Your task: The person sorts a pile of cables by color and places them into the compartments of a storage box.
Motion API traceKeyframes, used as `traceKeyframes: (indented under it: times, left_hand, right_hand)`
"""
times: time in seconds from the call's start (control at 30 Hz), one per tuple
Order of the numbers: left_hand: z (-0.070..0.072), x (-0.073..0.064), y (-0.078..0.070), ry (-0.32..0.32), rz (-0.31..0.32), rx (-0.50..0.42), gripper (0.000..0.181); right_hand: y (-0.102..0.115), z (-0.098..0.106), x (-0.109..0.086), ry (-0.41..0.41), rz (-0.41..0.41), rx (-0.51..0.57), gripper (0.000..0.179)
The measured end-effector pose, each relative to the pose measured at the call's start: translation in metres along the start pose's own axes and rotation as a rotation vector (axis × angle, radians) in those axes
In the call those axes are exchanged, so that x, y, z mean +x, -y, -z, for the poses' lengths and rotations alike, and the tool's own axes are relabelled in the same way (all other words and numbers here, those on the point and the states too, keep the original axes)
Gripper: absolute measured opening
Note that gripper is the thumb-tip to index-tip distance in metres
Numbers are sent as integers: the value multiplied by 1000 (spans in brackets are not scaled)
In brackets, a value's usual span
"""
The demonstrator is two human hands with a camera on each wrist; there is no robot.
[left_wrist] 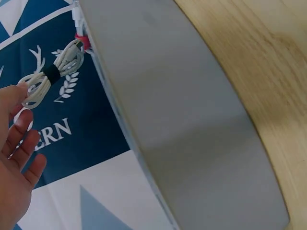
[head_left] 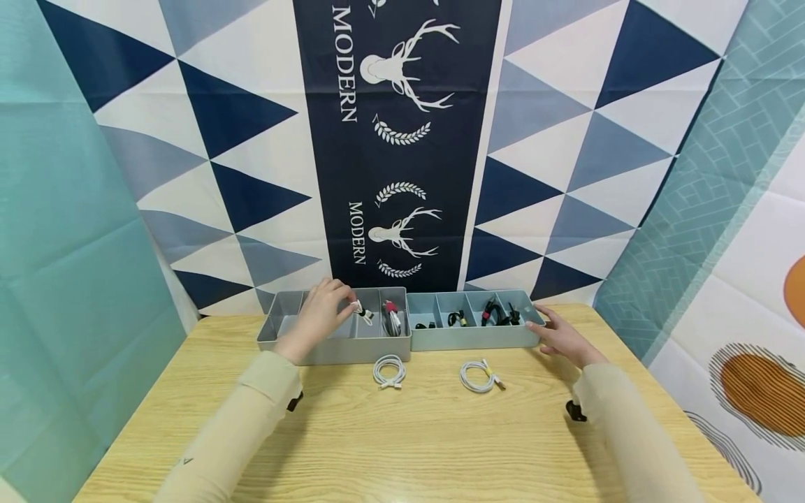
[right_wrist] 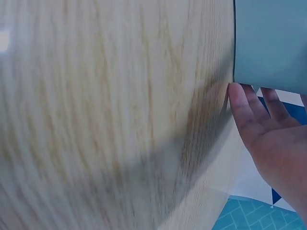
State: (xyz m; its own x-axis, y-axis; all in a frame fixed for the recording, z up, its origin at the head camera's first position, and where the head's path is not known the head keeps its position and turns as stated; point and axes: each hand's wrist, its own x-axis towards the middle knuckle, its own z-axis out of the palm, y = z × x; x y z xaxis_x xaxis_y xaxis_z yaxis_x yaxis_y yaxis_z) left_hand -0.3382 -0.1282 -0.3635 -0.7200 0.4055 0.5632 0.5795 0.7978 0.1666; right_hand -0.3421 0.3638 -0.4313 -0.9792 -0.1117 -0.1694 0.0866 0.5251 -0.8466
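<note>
My left hand (head_left: 319,313) pinches a bundled white cable (left_wrist: 53,73) between thumb and forefinger. A black tie wraps the bundle's middle, and the other fingers are loosely bent. The cable hangs over the grey divided box (head_left: 352,351), near the compartment holding a white cable with a red tie (head_left: 391,316). My right hand (head_left: 562,337) is at the right end of the blue-grey divided box (head_left: 472,340), its extended fingers touching the end wall. In the right wrist view, the thumb (right_wrist: 241,106) lies by the box's lower corner.
Two coiled white cables lie on the wooden table in front of the boxes: a left coil (head_left: 389,370) and a right coil with a yellow tie (head_left: 481,376). Black cables (head_left: 495,312) sit in the blue-grey box's compartments. A patterned cloth (head_left: 402,154) hangs behind.
</note>
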Motion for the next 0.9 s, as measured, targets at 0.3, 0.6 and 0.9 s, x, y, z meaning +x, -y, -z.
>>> traceKeyframes:
  times: [0.3, 0.6, 0.9]
  left_hand:
    - [-15, -3, 10, -24, 19, -16, 9]
    - [-34, -4, 21, -44, 74, -47, 10]
    - [-52, -3, 27, -18, 139, -46, 10]
  right_hand:
    - [2, -3, -2, -32, 26, -7, 75]
    - [2, -4, -1, -12, 39, -6, 73]
    - [-2, -3, 1, -5, 54, -6, 75]
